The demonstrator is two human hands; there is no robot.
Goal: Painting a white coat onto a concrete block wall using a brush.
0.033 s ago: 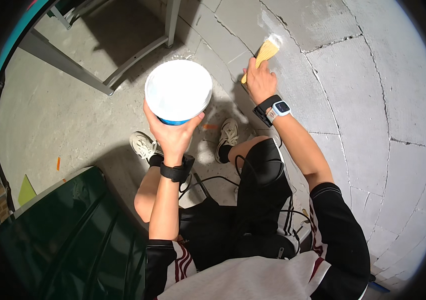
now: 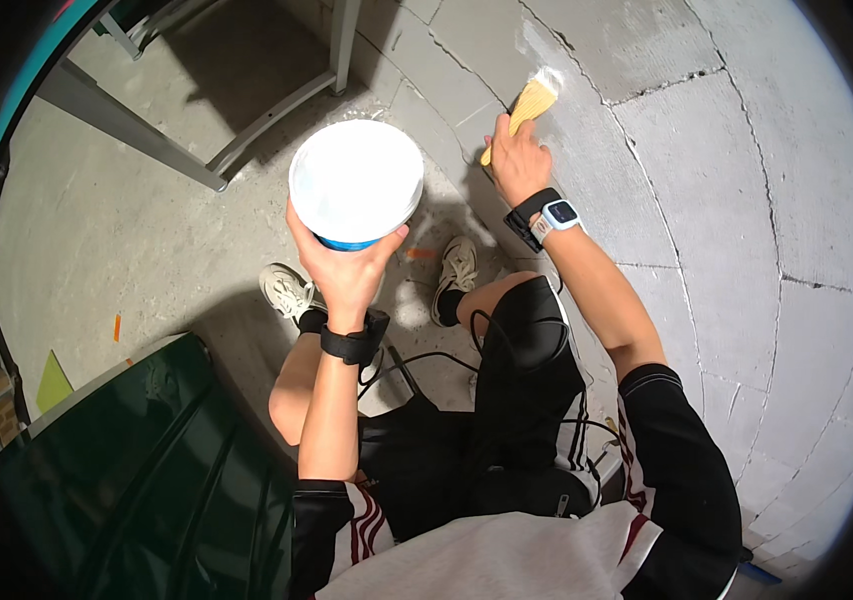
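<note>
My left hand (image 2: pixel 345 275) grips a round white bucket (image 2: pixel 352 242) from the near side, fingers and thumb spread around its lower wall, where a blue band shows. Its round top glares white, so I cannot tell how full it is. In my right hand (image 2: pixel 522 165) is a paintbrush (image 2: pixel 534 101) with a yellow handle, fingers closed around it. White coats the brush's far end, which meets the grey block wall (image 2: pixel 667 150). Around that tip the wall carries a whitish wet-looking smear.
Grey metal legs of a frame (image 2: pixel 137 130) stand on the concrete floor (image 2: pixel 67 230) at far left. A dark green ribbed surface (image 2: pixel 147 480) fills the lower left. Black cables (image 2: pixel 427 355) cross near my legs. Cracked joints run between the wall blocks at right.
My right hand and the paintbrush have shifted very slightly to the left. My left hand and the bucket stay almost still.
</note>
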